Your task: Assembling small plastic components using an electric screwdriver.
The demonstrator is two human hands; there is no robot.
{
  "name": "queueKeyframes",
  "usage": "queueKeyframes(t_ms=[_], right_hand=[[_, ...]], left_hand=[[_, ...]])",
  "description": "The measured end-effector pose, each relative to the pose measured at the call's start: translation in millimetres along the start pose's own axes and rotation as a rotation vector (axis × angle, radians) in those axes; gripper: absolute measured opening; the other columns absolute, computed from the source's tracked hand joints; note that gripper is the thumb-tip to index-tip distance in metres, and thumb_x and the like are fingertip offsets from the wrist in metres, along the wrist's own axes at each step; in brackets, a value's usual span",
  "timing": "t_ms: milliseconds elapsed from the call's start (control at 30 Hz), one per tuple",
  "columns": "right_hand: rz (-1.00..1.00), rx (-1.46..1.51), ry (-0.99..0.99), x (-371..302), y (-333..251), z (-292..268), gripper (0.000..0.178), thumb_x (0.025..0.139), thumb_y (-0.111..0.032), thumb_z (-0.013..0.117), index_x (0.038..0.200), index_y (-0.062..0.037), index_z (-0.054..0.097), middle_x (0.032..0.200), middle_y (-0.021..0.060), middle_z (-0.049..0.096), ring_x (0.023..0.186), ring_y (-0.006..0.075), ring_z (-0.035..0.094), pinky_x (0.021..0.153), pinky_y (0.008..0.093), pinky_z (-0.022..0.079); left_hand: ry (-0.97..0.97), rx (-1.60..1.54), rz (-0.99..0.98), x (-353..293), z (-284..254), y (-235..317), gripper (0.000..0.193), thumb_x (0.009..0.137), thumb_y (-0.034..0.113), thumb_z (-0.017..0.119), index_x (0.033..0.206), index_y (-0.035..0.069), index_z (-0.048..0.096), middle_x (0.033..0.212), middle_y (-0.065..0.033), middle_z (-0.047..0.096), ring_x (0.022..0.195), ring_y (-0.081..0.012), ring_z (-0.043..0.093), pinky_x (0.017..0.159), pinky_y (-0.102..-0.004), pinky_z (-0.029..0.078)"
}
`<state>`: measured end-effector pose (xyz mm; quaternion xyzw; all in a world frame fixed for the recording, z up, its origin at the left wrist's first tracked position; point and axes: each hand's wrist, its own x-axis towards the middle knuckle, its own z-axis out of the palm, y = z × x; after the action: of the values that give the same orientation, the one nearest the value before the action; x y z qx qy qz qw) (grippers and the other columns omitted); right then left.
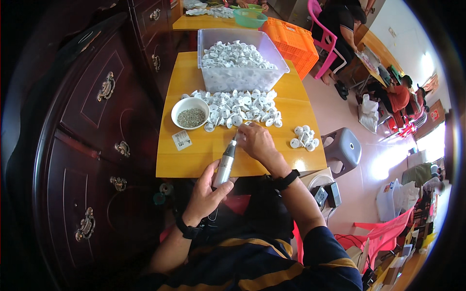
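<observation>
My left hand (206, 194) is wrapped round a silver electric screwdriver (224, 170) with a dark grey nose, its bit pointing up and away from me. Close to the bit's tip, my right hand (258, 142) pinches a small white plastic part (241, 137), mostly hidden by the fingers. Just beyond lies a loose pile of white round plastic parts (238, 107) on the yellow table (194, 160). A white bowl (173, 115) of tiny metal screws (191, 118) stands left of that pile. At the table's right edge sits a smaller heap of white parts (305, 138).
A clear plastic bin (242, 80) full of white parts stands at the table's far end. A printed label (182, 140) lies below the bowl. Dark wooden cabinets (97, 121) line the left. Right are a grey stool (343, 150), an orange crate (293, 43) and other people seated.
</observation>
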<state>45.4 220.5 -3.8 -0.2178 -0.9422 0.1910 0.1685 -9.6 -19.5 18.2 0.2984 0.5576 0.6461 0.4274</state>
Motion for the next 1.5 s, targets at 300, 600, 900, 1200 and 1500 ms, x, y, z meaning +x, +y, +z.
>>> queueKeyframes(t_ms=[300,600,900,1200,1500], right_hand=[[0.257,0.581,-0.024,-33,17,-21,0.02,0.089,-0.001,0.063,0.109,-0.0038,0.066,0.105,0.0085,0.073,0.087,0.0169,0.072,0.079,0.0303,0.058],[0.385,1.378,-0.088,-57,42,-5,0.021,0.098,-0.004,0.064,0.117,-0.0059,0.057,0.109,0.0045,0.069,0.095,0.0115,0.067,0.085,0.0254,0.055],[0.392,1.235,-0.073,-55,26,-9,0.016,0.098,-0.008,0.067,0.113,-0.0046,0.063,0.097,0.0018,0.07,0.087,0.0081,0.066,0.078,0.0222,0.052],[0.405,1.227,-0.03,-57,26,-5,0.014,0.095,-0.005,0.068,0.109,-0.0045,0.064,0.095,0.0009,0.07,0.087,0.0078,0.068,0.075,0.0219,0.052],[0.381,1.209,-0.013,-58,25,-3,0.014,0.096,-0.005,0.068,0.109,-0.004,0.064,0.094,-0.0004,0.069,0.085,0.0062,0.067,0.075,0.0208,0.052]], left_hand=[[-0.018,0.019,-0.042,-1,-1,-6,0.063,0.096,0.016,0.072,0.148,0.0,0.041,0.109,-0.0088,0.067,0.076,-0.0063,0.059,0.065,-0.0235,0.051],[-0.111,0.173,-0.047,-1,3,-22,0.066,0.094,0.021,0.073,0.147,-0.004,0.043,0.127,-0.0157,0.063,0.114,-0.0191,0.061,0.098,-0.0339,0.048],[-0.1,0.21,-0.076,-2,4,-25,0.067,0.093,0.021,0.073,0.146,-0.006,0.042,0.129,-0.0177,0.062,0.119,-0.0211,0.06,0.104,-0.0352,0.046],[-0.108,0.234,-0.067,-1,5,-22,0.065,0.093,0.022,0.072,0.145,-0.005,0.044,0.128,-0.0184,0.062,0.117,-0.0227,0.061,0.102,-0.0358,0.047],[-0.109,0.249,-0.063,-1,5,-24,0.066,0.093,0.024,0.073,0.145,-0.005,0.044,0.128,-0.0184,0.063,0.116,-0.0233,0.061,0.102,-0.0364,0.047]])
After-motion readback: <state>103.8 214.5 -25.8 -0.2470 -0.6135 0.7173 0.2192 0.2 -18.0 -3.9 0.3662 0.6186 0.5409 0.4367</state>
